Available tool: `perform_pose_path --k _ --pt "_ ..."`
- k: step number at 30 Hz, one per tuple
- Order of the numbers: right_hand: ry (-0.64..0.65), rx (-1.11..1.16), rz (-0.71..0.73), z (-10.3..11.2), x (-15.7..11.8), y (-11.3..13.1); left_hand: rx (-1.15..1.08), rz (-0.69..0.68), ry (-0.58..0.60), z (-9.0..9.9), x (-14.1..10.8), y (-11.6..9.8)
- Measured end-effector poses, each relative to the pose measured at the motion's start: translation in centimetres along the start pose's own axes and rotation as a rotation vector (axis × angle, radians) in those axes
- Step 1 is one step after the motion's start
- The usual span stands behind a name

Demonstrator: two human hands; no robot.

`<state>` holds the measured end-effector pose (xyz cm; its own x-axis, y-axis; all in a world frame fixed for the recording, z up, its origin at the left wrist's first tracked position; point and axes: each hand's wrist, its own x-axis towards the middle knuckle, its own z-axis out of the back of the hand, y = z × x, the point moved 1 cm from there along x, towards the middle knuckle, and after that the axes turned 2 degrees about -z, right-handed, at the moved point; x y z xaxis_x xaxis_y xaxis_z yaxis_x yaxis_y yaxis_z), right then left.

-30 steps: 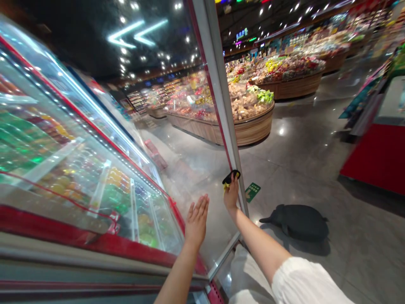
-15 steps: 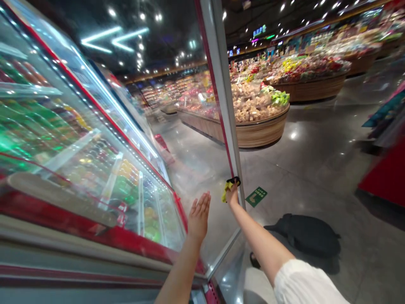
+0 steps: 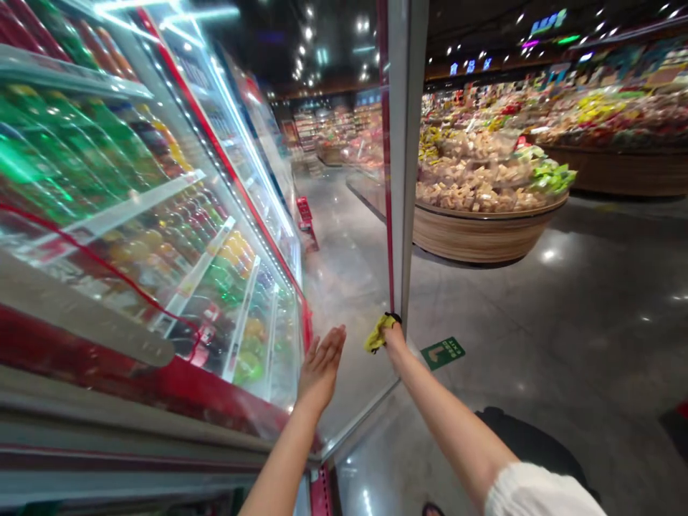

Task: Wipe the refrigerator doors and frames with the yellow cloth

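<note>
An opened glass door (image 3: 360,287) with a grey and red frame stands in front of me, its pane see-through. My right hand (image 3: 396,342) grips a yellow cloth with a dark edge (image 3: 380,332) at the lower part of the pane, right beside the upright door frame (image 3: 407,179). To its left, my left hand (image 3: 321,365) is raised with fingers stretched out together, holding nothing. It is close to the glass; whether the palm touches the pane I cannot tell.
A lit drinks fridge (image 3: 183,287) with rows of bottles (image 3: 64,143) fills the left side. Round wood-sided bins (image 3: 484,233) of packaged goods stand at the right. A green exit sign (image 3: 443,352) lies on the floor, and a dark rounded object (image 3: 532,444) is near my right arm.
My view has swung left and levelled somewhat. The right hand with the cloth has shifted slightly off the door frame onto the glass. My left hand keeps its flat shape.
</note>
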<state>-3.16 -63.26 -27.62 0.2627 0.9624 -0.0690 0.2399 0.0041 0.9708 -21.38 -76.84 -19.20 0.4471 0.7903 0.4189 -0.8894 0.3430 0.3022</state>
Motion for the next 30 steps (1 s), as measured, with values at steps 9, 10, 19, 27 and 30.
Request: perform_pose_path --k 9,10,19,27,30 --pt "-0.014 -0.300 0.357 0.6 -0.1 -6.0 0.023 0.047 -0.056 -1.3 0.0 0.0" --pt "-0.039 -0.348 0.407 1.1 0.1 -7.2 0.032 0.035 -0.076 -1.7 -0.1 0.0" --pt "-0.173 -0.552 0.819 1.1 0.6 -8.1 0.182 -0.008 -0.310 -4.4 -0.6 -0.7" --pt "-0.096 -0.665 1.139 8.6 2.1 -16.6 0.281 0.020 -0.462 -7.6 -2.3 -3.0" --pt "-0.210 -0.595 1.156 9.9 4.0 -17.3 0.325 -0.094 -0.519 -8.6 -2.3 -3.3"
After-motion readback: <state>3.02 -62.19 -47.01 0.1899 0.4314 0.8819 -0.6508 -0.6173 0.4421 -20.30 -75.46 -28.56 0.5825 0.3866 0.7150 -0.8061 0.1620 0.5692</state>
